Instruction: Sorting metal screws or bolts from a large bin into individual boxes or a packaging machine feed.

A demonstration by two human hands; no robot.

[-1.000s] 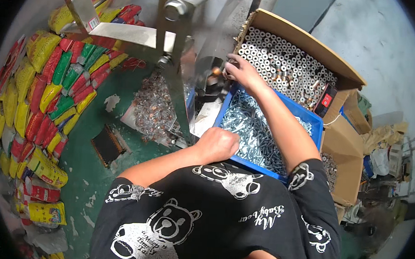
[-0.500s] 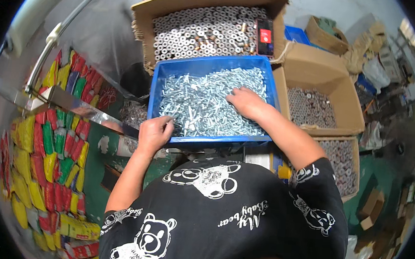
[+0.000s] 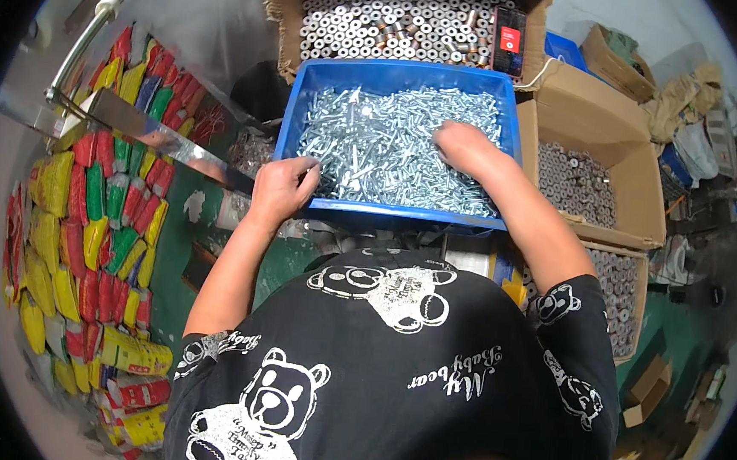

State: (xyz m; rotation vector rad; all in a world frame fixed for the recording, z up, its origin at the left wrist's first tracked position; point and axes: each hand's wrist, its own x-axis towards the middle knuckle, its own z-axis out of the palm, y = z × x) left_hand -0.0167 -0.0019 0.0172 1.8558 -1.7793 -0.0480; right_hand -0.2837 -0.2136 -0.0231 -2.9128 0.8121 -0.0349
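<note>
My bare right hand [image 3: 466,148] is on the small, shiny silver metal screws [image 3: 382,158], heaped inside the blue plastic tray [image 3: 404,213]. My bare left hand [image 3: 281,188] is by the tray's near left corner. My fingers are bent on both hands; I can't tell if they pinch anything.

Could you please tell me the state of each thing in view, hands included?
Left hand: fingers curled, at the bin's near left corner
Right hand: fingers at the screws, grip hidden
Blue bin: open, holding screws
Screws: loose, jumbled
Far carton: open, holding rings
Rings: mostly packed flat
Right carton: open, partly filled
Bags: piled
</note>
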